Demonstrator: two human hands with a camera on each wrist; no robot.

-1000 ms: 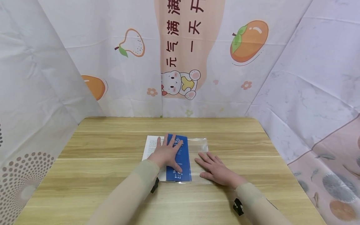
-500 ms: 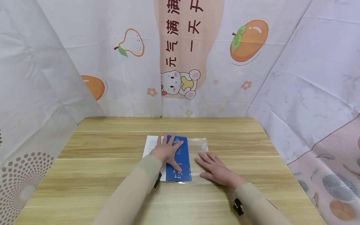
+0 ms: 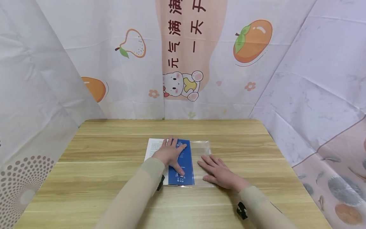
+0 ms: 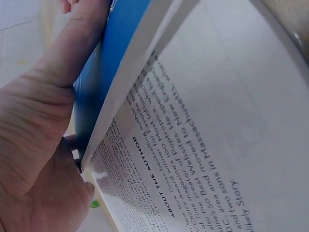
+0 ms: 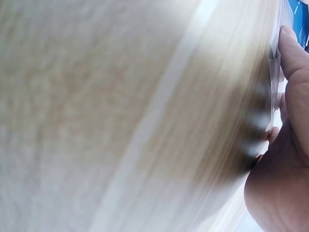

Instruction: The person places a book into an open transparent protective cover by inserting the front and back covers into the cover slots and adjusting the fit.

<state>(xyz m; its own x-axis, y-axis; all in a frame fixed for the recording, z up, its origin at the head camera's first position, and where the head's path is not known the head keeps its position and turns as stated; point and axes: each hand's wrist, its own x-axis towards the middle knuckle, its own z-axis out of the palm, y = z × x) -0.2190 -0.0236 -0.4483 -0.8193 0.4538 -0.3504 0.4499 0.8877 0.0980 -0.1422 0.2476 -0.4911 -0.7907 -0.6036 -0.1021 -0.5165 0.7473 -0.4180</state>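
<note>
A thin book with a blue cover lies near the middle of the light wooden desk, its white printed page showing on the left side. The left hand rests flat on top of it, fingers straight and spread over the blue cover, thumb stretched toward the near edge. In the left wrist view the same hand lies against the blue cover, with the printed page filling most of the frame — the text reads "About the Author".

A clear plastic sleeve lies around the book and stretches out past its right edge, flat on the desk. The right hand lies on that clear part, palm down and fingers straight, just beside the blue cover and not touching the left hand. The right wrist view is heavily blurred — only a thumb against the glinting plastic edge can be told.

Both forearms wear beige sleeves. Behind the desk hangs a white printed cloth backdrop with a cartoon bear, orange fruit and a pear outline.
</note>
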